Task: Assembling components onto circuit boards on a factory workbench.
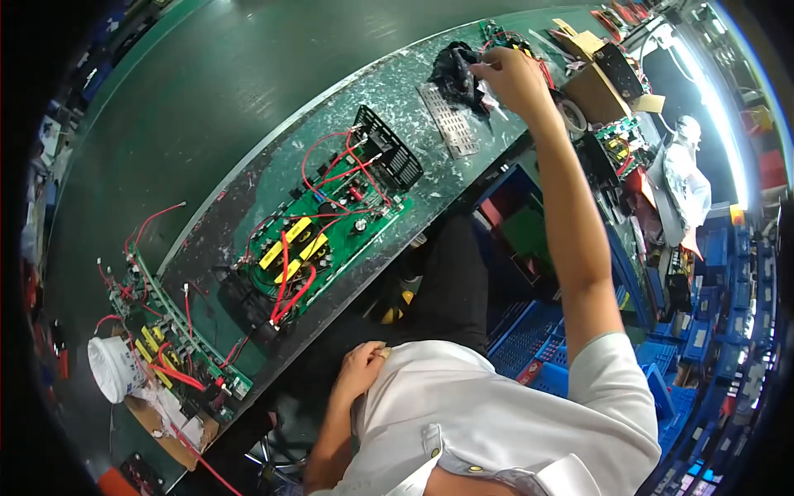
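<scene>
While my right hand [514,76] pinches a small clear packet beside the black bag [453,68], my left hand [362,369] rests curled and empty against my shirt; the wired green circuit board [327,236] lies well below that grip, apparently unfinished.

Head view, seen from above. The right hand [514,78] reaches across the speckled tabletop [413,74] to a black bundle [453,70], fingers touching it, beside a perforated metal plate [449,121]. The left hand [362,368] rests curled against the white shirt [471,413]. A green circuit board [322,236] with red wires lies mid-tabletop; a second board [169,347] lies farther left.
</scene>
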The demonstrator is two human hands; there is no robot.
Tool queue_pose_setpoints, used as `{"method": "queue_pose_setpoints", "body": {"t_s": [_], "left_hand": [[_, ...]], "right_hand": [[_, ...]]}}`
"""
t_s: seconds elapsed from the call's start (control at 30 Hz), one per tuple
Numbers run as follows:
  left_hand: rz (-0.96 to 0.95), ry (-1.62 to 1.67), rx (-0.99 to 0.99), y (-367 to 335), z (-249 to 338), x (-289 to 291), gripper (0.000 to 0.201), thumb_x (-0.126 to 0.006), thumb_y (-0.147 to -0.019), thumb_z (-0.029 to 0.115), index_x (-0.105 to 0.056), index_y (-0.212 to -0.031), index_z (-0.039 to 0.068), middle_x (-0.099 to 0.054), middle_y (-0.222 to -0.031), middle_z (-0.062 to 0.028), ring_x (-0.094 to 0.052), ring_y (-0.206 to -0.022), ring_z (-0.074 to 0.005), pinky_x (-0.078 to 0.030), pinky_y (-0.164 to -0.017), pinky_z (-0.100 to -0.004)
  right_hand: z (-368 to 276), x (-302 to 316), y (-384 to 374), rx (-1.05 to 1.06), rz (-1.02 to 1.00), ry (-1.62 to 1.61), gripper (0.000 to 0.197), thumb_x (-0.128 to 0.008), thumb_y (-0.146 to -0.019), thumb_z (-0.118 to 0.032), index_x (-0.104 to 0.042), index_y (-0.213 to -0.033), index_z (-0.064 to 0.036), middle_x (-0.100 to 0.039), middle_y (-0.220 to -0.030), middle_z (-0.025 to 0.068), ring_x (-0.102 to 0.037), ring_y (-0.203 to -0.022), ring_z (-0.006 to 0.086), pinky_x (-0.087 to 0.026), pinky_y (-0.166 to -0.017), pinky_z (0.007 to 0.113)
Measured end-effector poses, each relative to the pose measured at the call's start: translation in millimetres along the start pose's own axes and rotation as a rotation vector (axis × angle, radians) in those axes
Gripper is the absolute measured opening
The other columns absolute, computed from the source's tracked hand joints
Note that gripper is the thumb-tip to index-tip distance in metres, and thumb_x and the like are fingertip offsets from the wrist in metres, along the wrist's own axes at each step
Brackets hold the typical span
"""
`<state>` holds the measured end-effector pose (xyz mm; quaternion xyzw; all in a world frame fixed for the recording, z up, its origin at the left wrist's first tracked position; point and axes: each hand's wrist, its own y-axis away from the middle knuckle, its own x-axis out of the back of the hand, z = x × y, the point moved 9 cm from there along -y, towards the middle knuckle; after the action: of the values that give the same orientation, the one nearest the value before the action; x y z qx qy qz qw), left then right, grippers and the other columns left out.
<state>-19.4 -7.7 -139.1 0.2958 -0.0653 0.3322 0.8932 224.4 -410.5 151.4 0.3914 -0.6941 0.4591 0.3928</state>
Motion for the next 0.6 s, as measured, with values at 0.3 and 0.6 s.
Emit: {"method": "queue_pose_setpoints", "body": {"t_s": [0.3,0.6], "left_hand": [[0.257,0.197,-0.009,16.7,-31.0,-5.7,0.026,-0.064,-0.092,0.012,-0.065,-0.116,0.001,-0.070,-0.105,-0.0123,-0.067,-0.090,-0.0197,-0.052,-0.080,-0.0296],[0.155,0.243,0.041,-8.2,-1.3,1.9,0.026,-0.068,-0.089,0.003,-0.065,-0.115,0.000,-0.069,-0.097,-0.0061,-0.065,-0.085,-0.0110,-0.052,-0.076,-0.0249]], "right_hand": [[121.7,-110.6,-28.4,-0.263,-0.409,-0.144,0.038,-0.081,-0.072,-0.031,-0.067,-0.071,0.0040,-0.063,-0.061,0.0117,-0.062,-0.054,0.0217,-0.046,-0.050,0.033],[80.0,-81.0,90.8,-0.575,-0.046,-1.491,0.016,-0.072,-0.091,-0.017,-0.062,-0.090,-0.0039,-0.061,-0.075,0.0014,-0.054,-0.057,0.0079,-0.041,-0.047,0.019]]}}
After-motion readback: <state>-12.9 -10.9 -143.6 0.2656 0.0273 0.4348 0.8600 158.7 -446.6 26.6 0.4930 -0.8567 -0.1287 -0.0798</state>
